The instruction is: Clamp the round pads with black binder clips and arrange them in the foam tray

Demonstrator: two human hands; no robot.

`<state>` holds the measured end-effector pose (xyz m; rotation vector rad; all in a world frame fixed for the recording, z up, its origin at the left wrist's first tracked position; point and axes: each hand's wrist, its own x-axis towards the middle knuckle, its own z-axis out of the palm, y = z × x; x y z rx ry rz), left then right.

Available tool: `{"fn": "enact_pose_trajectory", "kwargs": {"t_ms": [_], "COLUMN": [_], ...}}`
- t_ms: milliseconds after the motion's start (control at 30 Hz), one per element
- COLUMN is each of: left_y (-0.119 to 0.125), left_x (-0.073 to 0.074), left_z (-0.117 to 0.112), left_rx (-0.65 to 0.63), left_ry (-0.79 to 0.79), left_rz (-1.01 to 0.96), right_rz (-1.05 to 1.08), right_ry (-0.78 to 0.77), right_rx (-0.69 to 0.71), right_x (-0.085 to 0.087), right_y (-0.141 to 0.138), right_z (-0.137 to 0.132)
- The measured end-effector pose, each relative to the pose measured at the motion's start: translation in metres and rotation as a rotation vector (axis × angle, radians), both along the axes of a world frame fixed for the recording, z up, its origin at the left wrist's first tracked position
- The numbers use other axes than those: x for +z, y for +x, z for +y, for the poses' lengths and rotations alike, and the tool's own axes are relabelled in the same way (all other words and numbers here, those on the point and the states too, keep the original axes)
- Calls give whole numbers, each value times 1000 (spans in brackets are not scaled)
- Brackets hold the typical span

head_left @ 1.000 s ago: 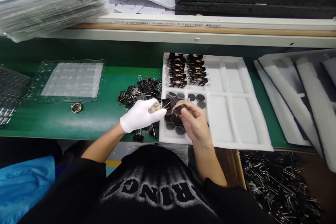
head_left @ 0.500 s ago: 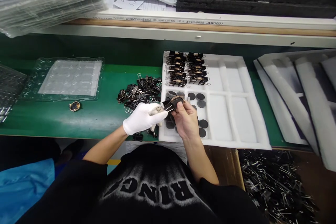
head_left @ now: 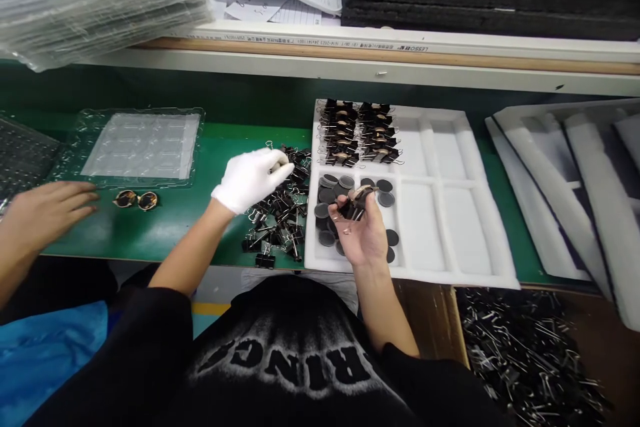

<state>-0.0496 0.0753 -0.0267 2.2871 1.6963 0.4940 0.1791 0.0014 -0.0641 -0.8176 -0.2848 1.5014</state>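
Down at the near edge, a black cloth shirt with white printed letters (head_left: 300, 360) spans the middle, and a heap of black binder clips with silver wire handles (head_left: 535, 347) lies at the lower right.

Beyond it, the bare right hand (head_left: 361, 230) is palm up and half curled, with a dark round piece with a gold-coloured rim (head_left: 367, 187) held between thumb and fingers. The piece is above the near left compartment of a white foam tray with raised dividers (head_left: 423, 232), well to the right of the other hand. Its rim faces away from the body; its long axis runs roughly sideways, rising slightly to the right. Black clip parts show against its near side, but their exact grip is unclear.

The white-gloved left hand (head_left: 250, 180) is over a loose pile of black binder clips (head_left: 280, 213), thumb and fingertips close together; whether it has hold of a clip, I cannot tell.

At far left, a co-worker's bare hand (head_left: 55, 210) is beside 2 small round gold-rimmed pieces (head_left: 136, 199). Grey-black discs (head_left: 327, 195) lie beneath the right hand; 2 columns of clipped pieces (head_left: 360, 133) fill the compartment beyond.
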Motion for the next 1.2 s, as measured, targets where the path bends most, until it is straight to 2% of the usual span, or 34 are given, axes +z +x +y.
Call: {"fn": "enact_pose_trajectory", "kwargs": {"t_ms": [100, 167, 267, 367, 467, 533, 667, 767, 833, 900, 1033, 1200], "left_y": [-4, -2, -5, -15, -20, -15, 11, 27, 33, 37, 48, 59], "left_x": [-10, -15, -16, -9, 5, 17, 31, 27, 18, 9, -1, -1], "left_z": [29, 42, 51, 51, 37, 22, -11, -28, -37, -46, -57, -61], "left_rx": [-142, -230, -312, -307, -276, -293, -334, -215, -106, -41, 19, 77], "left_ry": [-1, -68, -91, -32, 9, -56, -253, -228, -181, -186, -222, -165], "left_rz": [340, 431, 405, 182, -179, -346, -361, -467, -555, -546, -406, -472], "right_rz": [-33, -61, -93, -174, -329, -445, -596, -605, -544, -459, -409, -386], "right_ry": [13, 21, 31, 57, 154, 267, 450, 444, 393, 325, 254, 265], "right_rx": [35, 69, 119, 210, 283, 317, 412, 362, 282, 229, 207, 210], "right_x": [0, -2, -3, -5, -6, -4, 4, 6, 6, 6, 6, 2], "right_y": [0, -1, 0, 5, 7, 6, -2, -7, -9, -10, -10, -10], "right_z": [-2, -4, -7, -8, -7, -5, 1, 2, 0, -2, -6, -7]}}
